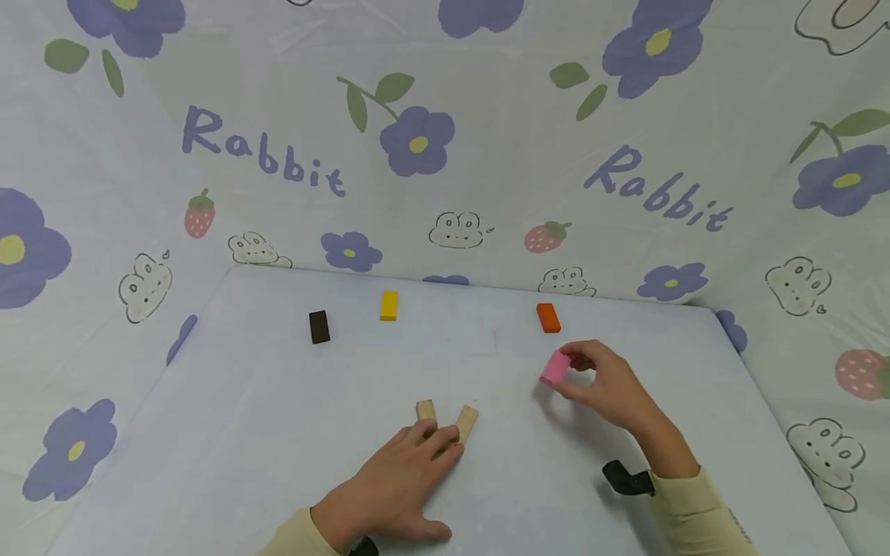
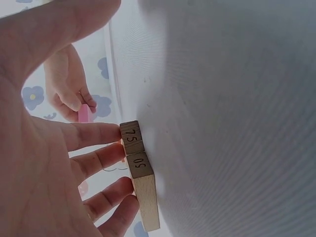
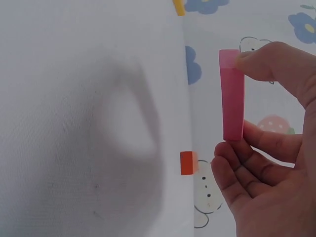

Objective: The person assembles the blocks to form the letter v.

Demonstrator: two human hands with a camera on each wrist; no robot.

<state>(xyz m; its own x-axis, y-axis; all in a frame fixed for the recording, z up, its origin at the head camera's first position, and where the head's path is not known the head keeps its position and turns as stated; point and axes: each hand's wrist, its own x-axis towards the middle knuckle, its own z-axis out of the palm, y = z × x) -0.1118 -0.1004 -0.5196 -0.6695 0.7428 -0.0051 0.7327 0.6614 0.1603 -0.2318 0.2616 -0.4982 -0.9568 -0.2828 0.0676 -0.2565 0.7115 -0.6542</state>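
My right hand (image 1: pixel 612 390) pinches a pink block (image 1: pixel 555 367) between thumb and fingers, above the white surface. In the right wrist view the thumb sits at one end of the pink block (image 3: pixel 232 98) and fingertips at the other. My left hand (image 1: pixel 406 483) rests its fingertips on two plain wooden blocks lying on the table, one left (image 1: pixel 426 409) and one right (image 1: pixel 467 422). In the left wrist view their ends read 75 (image 2: pixel 132 137) and 50 (image 2: pixel 140 165). The left fingers are extended, with the thumb spread away.
An orange block (image 1: pixel 548 317) lies just beyond my right hand. A yellow block (image 1: pixel 388 306) and a dark brown block (image 1: pixel 319 327) lie at the back left of the white table (image 1: pixel 243 432). A cloth (image 1: pixel 487 154) with flowers and rabbits hangs behind the table.
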